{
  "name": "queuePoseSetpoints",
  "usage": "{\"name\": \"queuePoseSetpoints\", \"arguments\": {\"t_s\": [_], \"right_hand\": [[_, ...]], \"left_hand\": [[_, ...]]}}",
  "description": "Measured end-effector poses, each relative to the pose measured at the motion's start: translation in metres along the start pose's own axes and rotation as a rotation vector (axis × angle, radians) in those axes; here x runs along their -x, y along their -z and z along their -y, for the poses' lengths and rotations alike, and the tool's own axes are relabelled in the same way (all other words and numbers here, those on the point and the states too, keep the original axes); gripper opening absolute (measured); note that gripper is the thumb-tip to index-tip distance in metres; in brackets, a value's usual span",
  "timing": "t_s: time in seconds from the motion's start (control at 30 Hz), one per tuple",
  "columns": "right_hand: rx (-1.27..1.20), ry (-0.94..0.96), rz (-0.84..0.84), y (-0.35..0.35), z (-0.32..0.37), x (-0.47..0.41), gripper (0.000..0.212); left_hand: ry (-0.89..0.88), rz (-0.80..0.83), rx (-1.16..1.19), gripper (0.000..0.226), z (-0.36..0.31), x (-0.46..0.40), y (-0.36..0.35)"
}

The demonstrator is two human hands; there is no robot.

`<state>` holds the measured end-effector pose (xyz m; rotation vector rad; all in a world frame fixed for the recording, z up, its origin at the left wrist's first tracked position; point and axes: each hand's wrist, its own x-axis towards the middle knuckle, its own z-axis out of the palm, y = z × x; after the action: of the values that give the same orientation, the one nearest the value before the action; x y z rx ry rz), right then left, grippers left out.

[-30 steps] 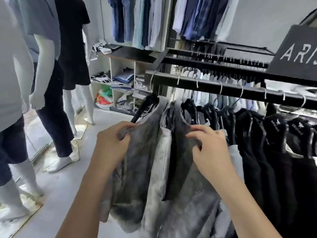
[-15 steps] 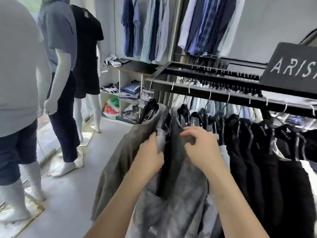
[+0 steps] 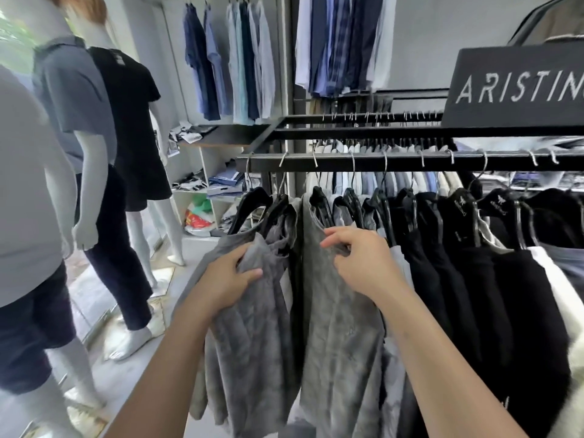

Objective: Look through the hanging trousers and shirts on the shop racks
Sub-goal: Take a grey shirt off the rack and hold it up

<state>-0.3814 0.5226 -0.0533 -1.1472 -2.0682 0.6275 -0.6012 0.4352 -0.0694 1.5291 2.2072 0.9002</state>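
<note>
Grey mottled fabric is gripped by both hands at the near end of the black rail (image 3: 410, 161). The left hand (image 3: 226, 281) is closed around a bunched fold of the left grey shirt (image 3: 252, 343), thumb laid across the cloth. The right hand (image 3: 363, 263) is set on the neighbouring grey shirt (image 3: 341, 336), its fingers (image 3: 335, 240) curled and pinching the fabric just below the hanger. A dark gap is seen between the two garments. Black garments (image 3: 474, 295) are hung to the right on the same rail. Blue and white shirts (image 3: 230, 64) are hung on the back wall. Three dressed mannequins (image 3: 79, 99) are stood at the left.
</note>
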Motion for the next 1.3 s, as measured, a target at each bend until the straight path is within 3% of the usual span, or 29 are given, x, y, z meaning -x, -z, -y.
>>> {"name": "queuePoseSetpoints", "arguments": {"t_s": [0.23,0.4,0.6,0.83,1.03,1.13,1.2,1.3], "right_hand": [[0.094,-0.017,-0.02,-0.002,0.004,0.005,0.038],[0.109,-0.019,-0.02,-0.004,0.007,0.003,0.04],[0.089,-0.008,-0.054,-0.01,0.0,0.005,0.033],[0.161,0.07,-0.093,-0.018,-0.004,0.013,0.025],[0.196,0.157,-0.06,-0.021,-0.009,0.01,0.021],[0.209,0.216,0.04,-0.017,-0.005,0.007,0.017],[0.237,0.305,0.056,-0.019,0.001,0.015,0.022],[0.045,0.54,0.023,-0.025,0.013,0.046,0.025]], "left_hand": [[-0.044,-0.138,-0.049,0.041,-0.014,0.001,-0.008],[-0.008,-0.088,-0.027,0.021,-0.034,-0.031,-0.009],[0.063,-0.105,-0.003,0.025,-0.032,-0.028,-0.046],[0.057,-0.065,0.206,0.036,0.022,0.049,-0.064],[0.143,-0.074,0.181,0.045,0.042,0.137,-0.016],[0.215,-0.065,0.117,0.049,0.044,0.186,0.005],[0.263,-0.077,0.068,0.047,0.043,0.218,0.009],[0.326,-0.121,0.053,0.05,0.033,0.26,0.011]]}}
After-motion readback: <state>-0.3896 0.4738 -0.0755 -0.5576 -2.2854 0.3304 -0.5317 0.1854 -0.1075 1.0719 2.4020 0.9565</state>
